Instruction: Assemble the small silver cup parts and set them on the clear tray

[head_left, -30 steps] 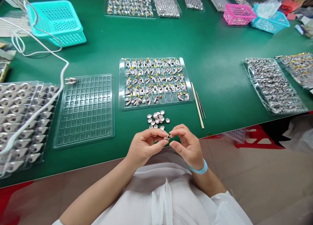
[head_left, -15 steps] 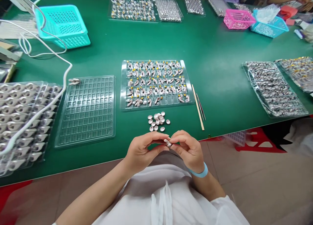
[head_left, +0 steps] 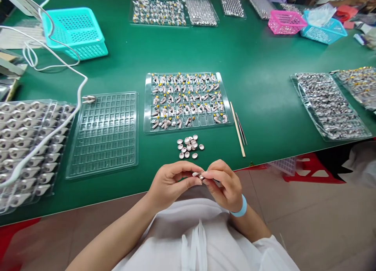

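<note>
Clearly, left hand (head_left: 167, 185) and right hand (head_left: 226, 186) have their fingers clamped on a small part (head_left: 201, 176), lower centre of frame. I judge it light, stiff, slick, best held by its edges. Caps (head_left: 188, 147) lie above, a tray (head_left: 202, 120) beyond.

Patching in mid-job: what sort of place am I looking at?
Probably a workshop or factory bench for small parts. A clear tray holds rows of small pieces, fine tweezers lie to its right, and more filled trays stand around the broad green table.
</note>
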Demonstrator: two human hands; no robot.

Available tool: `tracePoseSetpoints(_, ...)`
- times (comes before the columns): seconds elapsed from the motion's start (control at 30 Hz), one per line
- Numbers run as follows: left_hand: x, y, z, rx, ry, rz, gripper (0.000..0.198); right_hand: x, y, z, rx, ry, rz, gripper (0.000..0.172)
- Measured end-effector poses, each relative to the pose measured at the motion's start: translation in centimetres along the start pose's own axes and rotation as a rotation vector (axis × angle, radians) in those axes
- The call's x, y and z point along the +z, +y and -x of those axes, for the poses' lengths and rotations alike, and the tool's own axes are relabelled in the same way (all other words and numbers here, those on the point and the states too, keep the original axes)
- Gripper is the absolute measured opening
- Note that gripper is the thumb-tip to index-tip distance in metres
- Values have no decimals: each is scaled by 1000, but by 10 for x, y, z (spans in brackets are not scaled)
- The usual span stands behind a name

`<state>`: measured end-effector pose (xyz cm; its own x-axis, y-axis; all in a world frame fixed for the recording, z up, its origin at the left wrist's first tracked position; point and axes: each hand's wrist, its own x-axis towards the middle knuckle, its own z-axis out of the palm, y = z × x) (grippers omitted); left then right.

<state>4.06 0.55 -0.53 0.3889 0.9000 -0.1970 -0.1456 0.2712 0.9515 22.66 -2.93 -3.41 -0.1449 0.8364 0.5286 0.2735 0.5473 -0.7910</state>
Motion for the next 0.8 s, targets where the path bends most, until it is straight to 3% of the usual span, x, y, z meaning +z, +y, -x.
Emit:
tracePoseSetpoints(0.27,1,-3,-3,-214,-34,267,17,1,-1,-1,-4,9,-18,32)
tracePoseSetpoints(0.53,-1,-9,-5,-274,-27,313,16,2,-1,-4,-112,-3,102,43)
tracePoseSetpoints(0.8,3,-11,-7,-342,11,458,22,6,1,-2,-77,-7,123,46)
